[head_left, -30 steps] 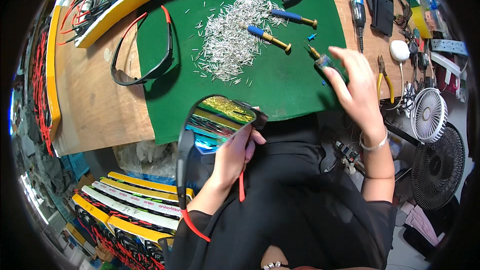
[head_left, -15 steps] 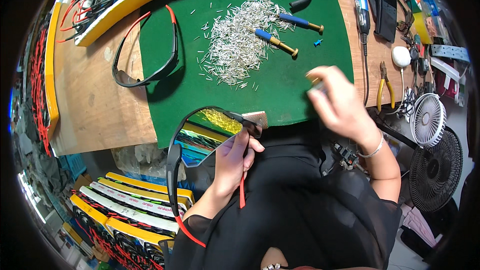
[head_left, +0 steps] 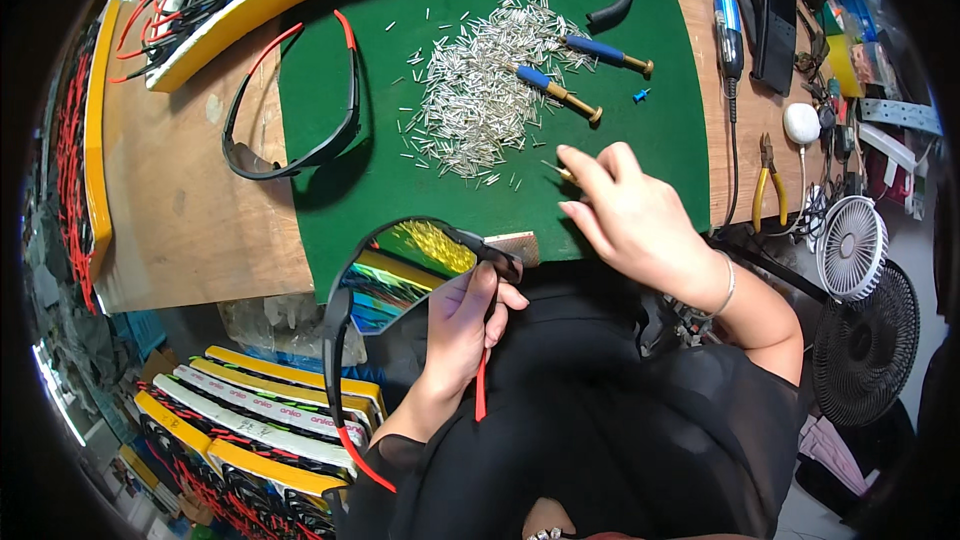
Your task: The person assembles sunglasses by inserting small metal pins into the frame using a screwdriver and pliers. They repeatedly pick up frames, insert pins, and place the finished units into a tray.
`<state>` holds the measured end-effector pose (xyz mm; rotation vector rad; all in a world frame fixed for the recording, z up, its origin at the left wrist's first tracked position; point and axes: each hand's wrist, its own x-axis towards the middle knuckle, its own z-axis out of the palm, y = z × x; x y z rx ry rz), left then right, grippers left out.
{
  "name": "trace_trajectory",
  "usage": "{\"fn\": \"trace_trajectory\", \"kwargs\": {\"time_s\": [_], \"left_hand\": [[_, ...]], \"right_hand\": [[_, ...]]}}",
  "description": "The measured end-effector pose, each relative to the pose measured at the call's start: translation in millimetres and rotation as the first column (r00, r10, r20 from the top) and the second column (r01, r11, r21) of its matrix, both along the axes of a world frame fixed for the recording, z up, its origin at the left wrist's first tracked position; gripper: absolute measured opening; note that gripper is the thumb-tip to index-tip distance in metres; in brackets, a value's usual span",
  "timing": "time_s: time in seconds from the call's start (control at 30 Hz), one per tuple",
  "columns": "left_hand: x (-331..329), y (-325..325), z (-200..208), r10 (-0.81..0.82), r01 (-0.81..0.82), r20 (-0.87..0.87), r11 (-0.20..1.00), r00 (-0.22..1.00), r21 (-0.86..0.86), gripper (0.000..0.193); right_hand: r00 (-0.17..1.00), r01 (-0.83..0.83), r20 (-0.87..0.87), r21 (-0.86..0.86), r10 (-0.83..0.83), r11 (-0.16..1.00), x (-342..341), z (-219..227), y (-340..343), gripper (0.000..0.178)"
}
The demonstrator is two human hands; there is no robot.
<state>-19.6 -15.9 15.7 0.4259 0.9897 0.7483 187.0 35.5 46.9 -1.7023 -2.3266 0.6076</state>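
My left hand (head_left: 467, 312), closed, grips black sunglasses (head_left: 345, 315) with mirrored lenses and red arm tips near the hinge, at the table's front edge. A small perforated metal plate (head_left: 518, 247) sits right behind that hinge. Over the green mat (head_left: 620, 195), my right hand (head_left: 640, 215) pinches a small screwdriver (head_left: 566, 174) with a slim tip and brass-coloured body; most of it is hidden by the fingers. Beyond lies a heap of small silver pins (head_left: 480, 110). Two blue-and-brass screwdrivers (head_left: 560, 93) rest on its right side. A second pair of sunglasses (head_left: 300, 155) lies at the left.
A small blue piece (head_left: 641, 96) and a bent black tube (head_left: 618, 2) lie on the mat. To the right are yellow-handled pliers (head_left: 768, 190), a corded tool (head_left: 728, 35) and a white fan (head_left: 852, 245). Trays of glasses (head_left: 260, 410) stand at lower left.
My right hand has moved left, toward the sunglasses, and the screwdriver's tip now shows past the fingers. The held sunglasses have shifted very slightly.
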Motion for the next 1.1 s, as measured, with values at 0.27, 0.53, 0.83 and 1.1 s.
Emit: {"fn": "trace_trajectory", "kwargs": {"time_s": [0.27, 0.53, 0.83, 1.1], "left_hand": [[21, 23, 11, -0.015, 0.009, -0.164, 0.999, 0.986, -0.040, 0.037], [20, 19, -1, -0.013, 0.021, -0.143, 0.998, 0.990, 0.052, 0.028], [15, 14, -9, -0.050, 0.061, -0.143, 0.995, 0.989, 0.073, 0.025], [17, 20, -1, 0.021, -0.022, -0.038, 1.000, 0.999, -0.019, 0.029]], "right_hand": [[0.996, 0.059, -0.062, -0.002, -0.059, 0.998, 3, -9, 8, 0.034], [0.995, -0.071, 0.064, -0.002, 0.071, 0.997, -8, -8, 18, 0.039], [0.998, 0.047, 0.048, -0.057, -0.044, 0.997, 18, 9, -2, 0.042], [0.996, 0.048, 0.076, 0.025, -0.050, 0.999, 6, -7, -6, 0.038]]}}
